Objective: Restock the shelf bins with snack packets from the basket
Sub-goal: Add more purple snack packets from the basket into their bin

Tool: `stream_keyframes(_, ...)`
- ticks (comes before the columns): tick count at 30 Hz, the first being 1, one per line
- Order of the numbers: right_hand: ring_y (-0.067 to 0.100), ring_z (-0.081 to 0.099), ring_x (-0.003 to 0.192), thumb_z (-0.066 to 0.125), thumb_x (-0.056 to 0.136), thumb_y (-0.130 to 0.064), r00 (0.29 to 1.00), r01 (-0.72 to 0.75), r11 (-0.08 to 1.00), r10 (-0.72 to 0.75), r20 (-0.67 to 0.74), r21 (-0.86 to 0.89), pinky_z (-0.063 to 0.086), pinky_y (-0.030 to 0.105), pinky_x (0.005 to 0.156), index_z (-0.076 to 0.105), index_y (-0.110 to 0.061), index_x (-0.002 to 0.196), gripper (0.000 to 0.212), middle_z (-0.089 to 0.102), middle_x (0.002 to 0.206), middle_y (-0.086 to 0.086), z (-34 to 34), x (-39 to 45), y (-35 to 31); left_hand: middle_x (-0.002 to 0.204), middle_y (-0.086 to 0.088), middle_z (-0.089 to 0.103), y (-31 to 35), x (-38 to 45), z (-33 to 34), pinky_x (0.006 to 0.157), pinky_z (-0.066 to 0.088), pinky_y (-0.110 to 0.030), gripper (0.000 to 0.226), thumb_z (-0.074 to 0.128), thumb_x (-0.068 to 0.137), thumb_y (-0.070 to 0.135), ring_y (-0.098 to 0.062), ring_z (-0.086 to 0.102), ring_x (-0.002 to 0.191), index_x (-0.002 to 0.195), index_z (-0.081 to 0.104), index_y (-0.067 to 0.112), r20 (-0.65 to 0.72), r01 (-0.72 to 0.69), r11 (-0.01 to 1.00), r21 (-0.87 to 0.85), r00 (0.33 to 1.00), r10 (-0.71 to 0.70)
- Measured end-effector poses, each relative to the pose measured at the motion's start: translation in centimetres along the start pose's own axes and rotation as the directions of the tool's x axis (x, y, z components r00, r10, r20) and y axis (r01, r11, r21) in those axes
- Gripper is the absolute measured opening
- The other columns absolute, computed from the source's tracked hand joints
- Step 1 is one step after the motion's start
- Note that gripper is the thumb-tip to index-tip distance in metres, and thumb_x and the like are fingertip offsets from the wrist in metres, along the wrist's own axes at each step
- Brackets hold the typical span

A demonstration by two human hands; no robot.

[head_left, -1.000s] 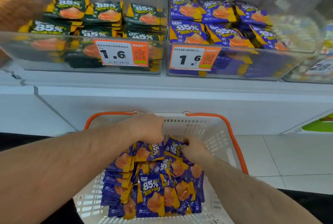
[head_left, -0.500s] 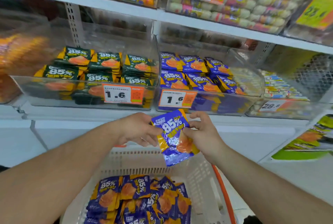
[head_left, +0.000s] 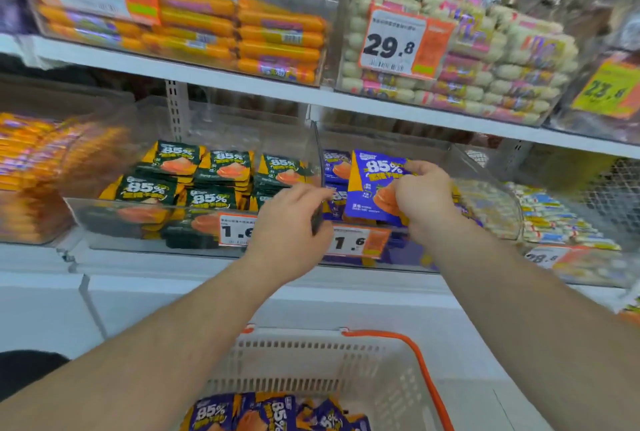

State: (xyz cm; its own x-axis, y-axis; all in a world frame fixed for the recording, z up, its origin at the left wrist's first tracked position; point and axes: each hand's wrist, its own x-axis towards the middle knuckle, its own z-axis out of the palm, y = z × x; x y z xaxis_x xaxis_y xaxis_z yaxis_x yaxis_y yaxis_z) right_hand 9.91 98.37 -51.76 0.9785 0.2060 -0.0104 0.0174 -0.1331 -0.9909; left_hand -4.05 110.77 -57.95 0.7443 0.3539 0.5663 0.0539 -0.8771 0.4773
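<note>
Right grip (head_left: 424,200) pinching blue packet (head_left: 372,184) upright over blue bin (head_left: 485,184) | left grip (head_left: 291,222) empty, fingers loosely curled

Blue-and-orange packet (head_left: 372,184), green-and-orange packets (head_left: 180,167), white basket (head_left: 322,365) with seemingly orange handles.

The right hand (head_left: 424,200) covers the right side of the blue packet (head_left: 372,184) it holds, and the left hand (head_left: 291,222) hides part of the left price tag (head_left: 235,230), so only "1." and a piece of the next digit can be read. The basket (head_left: 311,361) runs off the bottom edge with most of its packets (head_left: 273,413) cut away. The orange goods at far left (head_left: 38,167) are smeared into a blur, and the small print on the tags is too fine to read.
</note>
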Motion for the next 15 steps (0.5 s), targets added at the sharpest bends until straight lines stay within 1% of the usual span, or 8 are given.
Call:
stream_keyframes(2, 0.031, 0.071, 0.075, 0.061, 0.082, 0.006, 1.000, 0.008, 0.984, -0.006, 0.012, -0.177, 0.061, 0.041, 0.070, 0.051, -0.013, 0.137, 0.060, 0.069, 0.102, 0.019, 1.5, 2.2, 0.6, 0.123, -0.004, 0.065, -0.9, -0.2, 0.7, 0.090, 0.050, -0.045, 0.051, 0.056, 0.079, 0.024, -0.027, 0.061, 0.109, 0.129, 0.061, 0.016, 0.051, -0.025, 0.996, 0.080, 0.998, 0.021)
stream_keyframes(3, 0.035, 0.070, 0.087, 0.061, 0.081, 0.002, 1.000, 0.020, 0.963, -0.014, 0.025, -0.267, 0.060, 0.045, 0.078, 0.051, -0.012, 0.137, 0.059, 0.068, 0.111, 0.019, 2.2, 3.1, 1.0, 0.125, -0.003, 0.064, -1.1, -0.4, 1.0, 0.090, 0.050, -0.045, 0.056, 0.056, 0.077, 0.025, -0.027, 0.061, 0.109, 0.132, 0.058, 0.018, 0.093, -0.028, 0.992, 0.126, 0.996, 0.017)
stream_keyframes(5, 0.038, 0.064, 0.106, 0.062, 0.083, -0.002, 0.997, 0.063, 0.894, -0.034, 0.072, -0.444, 0.055, 0.047, 0.091, 0.054, -0.005, 0.132, 0.050, 0.065, 0.120, 0.017, 3.2, 3.3, 1.4, 0.128, -0.002, 0.062, -1.3, -0.7, 1.5, 0.092, 0.045, -0.044, 0.062, 0.060, 0.074, 0.026, -0.027, 0.060, 0.113, 0.135, 0.055, 0.021, 0.133, -0.042, 0.978, 0.202, 0.991, 0.015)
stream_keyframes(6, 0.036, 0.061, 0.112, 0.063, 0.086, -0.004, 0.992, 0.100, 0.831, -0.041, 0.119, -0.547, 0.052, 0.045, 0.095, 0.056, -0.003, 0.130, 0.045, 0.063, 0.124, 0.015, 3.6, 3.0, 1.5, 0.128, -0.002, 0.062, -1.3, -0.8, 1.5, 0.092, 0.044, -0.044, 0.064, 0.062, 0.072, 0.025, -0.027, 0.060, 0.112, 0.135, 0.056, 0.021, 0.128, -0.042, 0.976, 0.214, 0.992, 0.014)
stream_keyframes(8, 0.032, 0.058, 0.116, 0.065, 0.088, -0.011, 0.973, 0.212, 0.673, -0.080, 0.216, -0.709, 0.051, 0.039, 0.096, 0.065, -0.005, 0.122, 0.034, 0.064, 0.126, 0.013, 4.0, 2.6, 1.8, 0.126, -0.002, 0.063, -1.4, -0.8, 1.6, 0.091, 0.043, -0.043, 0.063, 0.063, 0.069, 0.025, -0.027, 0.061, 0.111, 0.132, 0.059, 0.021, 0.102, -0.032, 0.977, 0.209, 0.995, 0.011)
stream_keyframes(11, 0.029, 0.057, 0.116, 0.066, 0.084, -0.026, 0.955, 0.292, 0.499, -0.098, 0.281, -0.816, 0.051, 0.036, 0.093, 0.070, -0.020, 0.112, 0.029, 0.065, 0.126, 0.006, 4.2, 2.4, 2.2, 0.122, -0.004, 0.065, -1.5, -0.9, 1.8, 0.090, 0.045, -0.042, 0.062, 0.063, 0.065, 0.025, -0.028, 0.064, 0.106, 0.126, 0.064, 0.020, 0.074, -0.052, 0.976, 0.213, 0.997, 0.036)
stream_keyframes(13, 0.031, 0.054, 0.121, 0.066, 0.081, -0.033, 0.958, 0.281, 0.455, -0.078, 0.276, -0.845, 0.050, 0.041, 0.097, 0.069, -0.027, 0.114, 0.034, 0.061, 0.131, 0.005, 4.3, 2.6, 2.3, 0.121, -0.005, 0.066, -1.5, -1.0, 2.0, 0.091, 0.045, -0.042, 0.060, 0.065, 0.063, 0.023, -0.028, 0.064, 0.106, 0.123, 0.065, 0.019, 0.063, -0.069, 0.977, 0.201, 0.996, 0.058)
stream_keyframes(15, 0.032, 0.053, 0.120, 0.065, 0.081, -0.034, 0.958, 0.277, 0.425, -0.059, 0.279, -0.862, 0.050, 0.043, 0.097, 0.070, -0.029, 0.110, 0.030, 0.061, 0.129, 0.005, 4.3, 2.7, 2.4, 0.121, -0.007, 0.065, -1.7, -1.0, 2.3, 0.093, 0.045, -0.044, 0.057, 0.066, 0.063, 0.020, -0.030, 0.063, 0.111, 0.121, 0.067, 0.017, 0.021, -0.084, 0.980, 0.179, 0.996, 0.081)
